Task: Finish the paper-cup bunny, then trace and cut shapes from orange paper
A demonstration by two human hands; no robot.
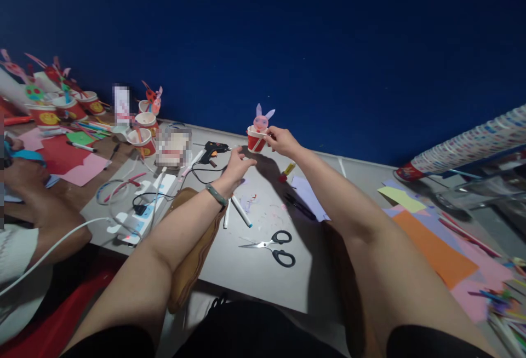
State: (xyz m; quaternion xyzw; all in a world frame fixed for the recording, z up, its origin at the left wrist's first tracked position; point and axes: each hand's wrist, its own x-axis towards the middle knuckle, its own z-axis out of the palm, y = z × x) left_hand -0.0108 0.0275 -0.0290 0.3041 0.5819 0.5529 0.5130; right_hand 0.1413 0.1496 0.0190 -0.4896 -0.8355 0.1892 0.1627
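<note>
To the right of the glue gun (216,146), the right hand (280,142) pinches the rabbit cup (253,142) with nearly closed fingers, while the empty, half-open left hand (237,166) could, being so near, bump this gun.

My right fingers (273,134) pinch the side of a red cup (255,145) near the back of the table (230,265), in front of the dark blue wall (263,35); a pink rabbit figure (260,122) rises from its rim. My left fingers (246,163) are spread, holding nothing, near the cup and the black glue gun (214,151). Closer to me lie two white markers (241,211), then black-handled scissors (269,246). Off to my left I see a power strip (161,188) and another person's hand (20,174); to my right, orange paper (435,248) and a long stack of cups (472,136).
</note>
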